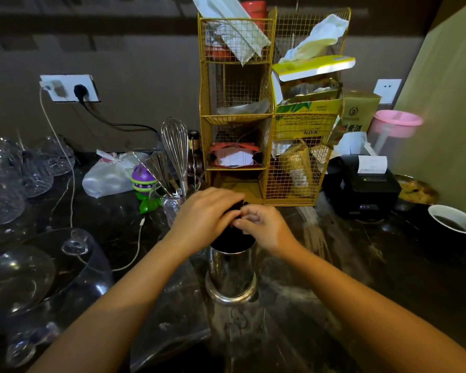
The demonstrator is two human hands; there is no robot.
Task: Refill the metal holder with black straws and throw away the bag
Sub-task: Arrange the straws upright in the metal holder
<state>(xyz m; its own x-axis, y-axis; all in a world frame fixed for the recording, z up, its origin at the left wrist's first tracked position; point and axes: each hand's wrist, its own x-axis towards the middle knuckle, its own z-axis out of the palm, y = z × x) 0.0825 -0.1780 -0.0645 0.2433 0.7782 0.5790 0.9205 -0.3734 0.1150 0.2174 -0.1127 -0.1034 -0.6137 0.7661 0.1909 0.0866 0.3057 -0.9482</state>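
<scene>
A shiny metal holder [231, 275] stands upright on the dark counter in the middle of the head view. A thick bundle of black straws [232, 238] fills its mouth and rises above the rim. My left hand [205, 214] is wrapped over the top of the bundle from the left. My right hand [264, 227] pinches the bundle's right side with curled fingers. A clear plastic bag [172, 313] lies flat on the counter to the left of the holder's base.
A yellow wire rack [269, 109] with boxes and packets stands right behind the holder. A glass with a whisk [175, 149] and utensils sits at its left. Several glasses [19, 211] crowd the left side. A black receipt printer [361, 184] and a paper cup [453, 219] stand at right.
</scene>
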